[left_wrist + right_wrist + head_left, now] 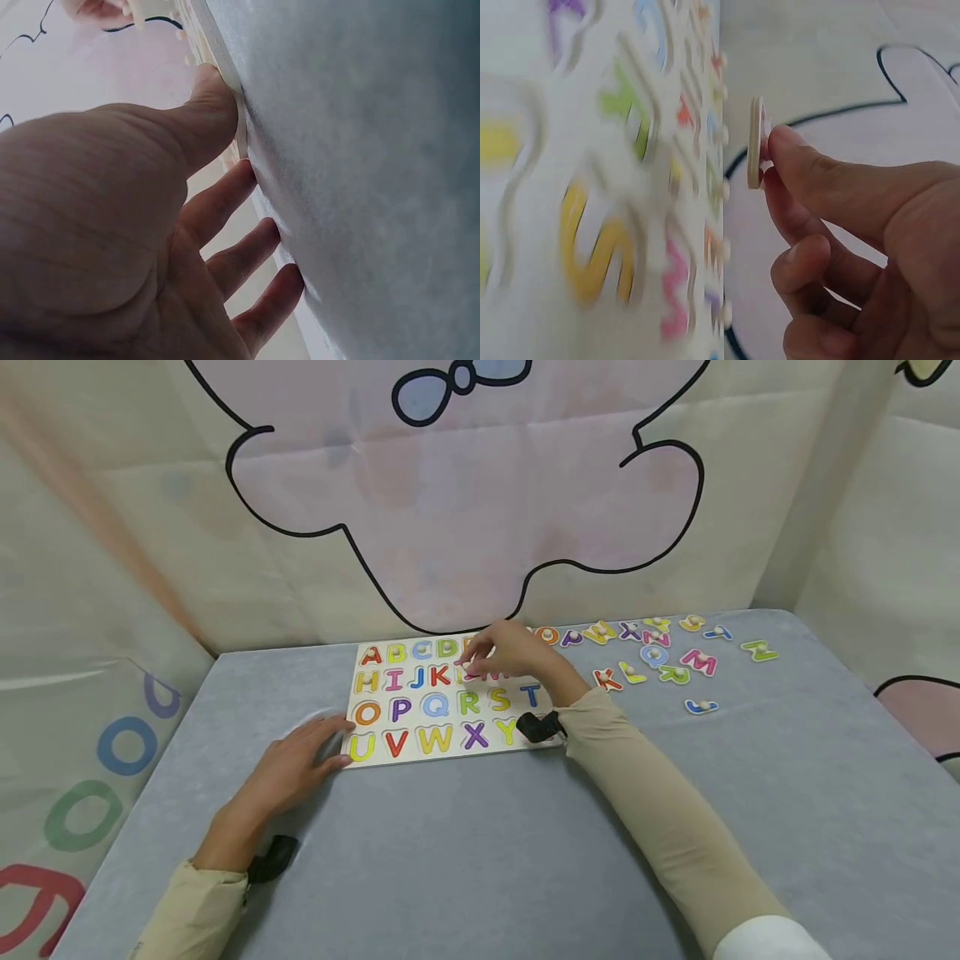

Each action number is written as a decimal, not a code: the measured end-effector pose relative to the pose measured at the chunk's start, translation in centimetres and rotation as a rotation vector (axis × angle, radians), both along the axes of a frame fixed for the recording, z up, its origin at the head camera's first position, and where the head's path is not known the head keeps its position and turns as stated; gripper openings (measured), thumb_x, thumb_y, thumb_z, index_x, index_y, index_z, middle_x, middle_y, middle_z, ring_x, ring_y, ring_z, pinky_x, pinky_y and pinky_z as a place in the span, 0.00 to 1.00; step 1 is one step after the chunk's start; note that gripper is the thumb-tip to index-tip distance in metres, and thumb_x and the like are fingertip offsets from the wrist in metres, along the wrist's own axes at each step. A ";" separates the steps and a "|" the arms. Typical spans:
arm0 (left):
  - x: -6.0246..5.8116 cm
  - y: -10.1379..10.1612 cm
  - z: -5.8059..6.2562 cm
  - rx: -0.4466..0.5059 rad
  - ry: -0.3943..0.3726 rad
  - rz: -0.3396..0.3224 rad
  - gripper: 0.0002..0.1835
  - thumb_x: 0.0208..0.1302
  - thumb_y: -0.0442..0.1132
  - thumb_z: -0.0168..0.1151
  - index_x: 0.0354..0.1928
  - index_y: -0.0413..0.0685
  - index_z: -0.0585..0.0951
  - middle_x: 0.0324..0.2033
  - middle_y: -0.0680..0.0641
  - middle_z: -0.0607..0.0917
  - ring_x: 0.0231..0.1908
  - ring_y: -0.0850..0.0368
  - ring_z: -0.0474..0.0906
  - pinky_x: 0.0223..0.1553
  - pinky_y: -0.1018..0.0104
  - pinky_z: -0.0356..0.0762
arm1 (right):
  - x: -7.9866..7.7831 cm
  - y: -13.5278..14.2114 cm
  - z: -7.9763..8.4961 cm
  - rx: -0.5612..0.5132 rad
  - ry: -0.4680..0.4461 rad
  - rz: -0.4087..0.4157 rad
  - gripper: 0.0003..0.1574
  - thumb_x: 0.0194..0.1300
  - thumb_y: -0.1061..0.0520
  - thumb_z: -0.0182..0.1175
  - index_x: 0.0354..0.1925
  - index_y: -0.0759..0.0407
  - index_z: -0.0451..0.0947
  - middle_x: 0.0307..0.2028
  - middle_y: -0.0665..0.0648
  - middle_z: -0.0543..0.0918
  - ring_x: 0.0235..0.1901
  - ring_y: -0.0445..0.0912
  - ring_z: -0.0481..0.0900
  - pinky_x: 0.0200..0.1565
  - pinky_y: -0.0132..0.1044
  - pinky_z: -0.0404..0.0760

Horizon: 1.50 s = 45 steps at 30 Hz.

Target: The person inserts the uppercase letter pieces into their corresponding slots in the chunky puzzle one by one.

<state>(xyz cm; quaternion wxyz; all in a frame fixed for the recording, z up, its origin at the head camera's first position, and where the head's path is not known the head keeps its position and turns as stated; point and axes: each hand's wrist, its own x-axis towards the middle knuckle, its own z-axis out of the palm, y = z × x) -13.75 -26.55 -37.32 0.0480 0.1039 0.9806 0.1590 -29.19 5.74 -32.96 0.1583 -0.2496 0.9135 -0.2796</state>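
One letter piece (pixel 755 142) in the air, its knob (pixel 766 144) pinched between thumb and forefinger of the right hand (pixel 510 652), over the upper rows of the letter board (pixel 418 693). Right wrist view shows it edge-on, apart from the board; which letter, I can't tell from that angle.

Left hand (pixel 300 764) at the board's left edge, thumb and forefinger touching the rim, fingers spread, grasping nothing. Probably steadying.

Top row: letters such as the green B (pixel 397 653) carry knobs, so I judge them seated. More loose pieces, among them a pink M (pixel 699 662), lie scattered on the grey worktop (pixel 450 860) right of the board.

Step in hand, as I read it: placing a piece, a good many left. Next move seems to call for lining it up with its matching outline, then lowering it flat, board held still.
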 end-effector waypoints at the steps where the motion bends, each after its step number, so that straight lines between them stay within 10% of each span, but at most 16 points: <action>1: 0.0 0.1 -0.1 0.001 -0.002 0.001 0.26 0.66 0.43 0.66 0.64 0.50 0.72 0.69 0.38 0.71 0.71 0.33 0.61 0.60 0.25 0.62 | 0.0 -0.6 0.1 0.003 -0.017 -0.009 0.10 0.65 0.50 0.67 0.45 0.44 0.87 0.34 0.49 0.86 0.26 0.45 0.76 0.26 0.32 0.72; 12: 0.1 0.5 -0.3 -0.004 -0.032 0.026 0.28 0.65 0.43 0.66 0.66 0.50 0.71 0.70 0.37 0.70 0.72 0.32 0.59 0.61 0.23 0.60 | -0.1 -6.4 -0.5 -0.030 -0.059 0.003 0.12 0.66 0.50 0.67 0.47 0.46 0.87 0.39 0.50 0.87 0.38 0.44 0.77 0.34 0.30 0.71; 20: 0.1 0.5 -0.2 -0.010 -0.019 0.018 0.26 0.65 0.43 0.66 0.64 0.50 0.72 0.69 0.37 0.71 0.71 0.32 0.61 0.60 0.25 0.62 | -0.2 -9.6 -2.4 -0.068 -0.122 -0.093 0.09 0.64 0.51 0.69 0.44 0.47 0.88 0.39 0.49 0.87 0.26 0.40 0.73 0.28 0.29 0.70; 27: 0.2 0.5 -0.2 -0.011 -0.024 0.022 0.27 0.66 0.43 0.66 0.65 0.51 0.72 0.70 0.38 0.71 0.71 0.32 0.60 0.60 0.24 0.61 | 0.2 -10.8 -4.0 -0.151 -0.079 -0.182 0.07 0.61 0.52 0.71 0.40 0.48 0.89 0.40 0.47 0.87 0.39 0.40 0.76 0.43 0.32 0.74; 45: 0.0 0.3 0.2 -0.005 -0.014 0.011 0.26 0.66 0.44 0.66 0.64 0.51 0.72 0.69 0.38 0.71 0.71 0.32 0.61 0.58 0.24 0.62 | 0.5 -11.9 -4.0 -0.142 -0.017 -0.211 0.08 0.61 0.51 0.71 0.40 0.45 0.90 0.45 0.46 0.88 0.37 0.39 0.77 0.36 0.28 0.72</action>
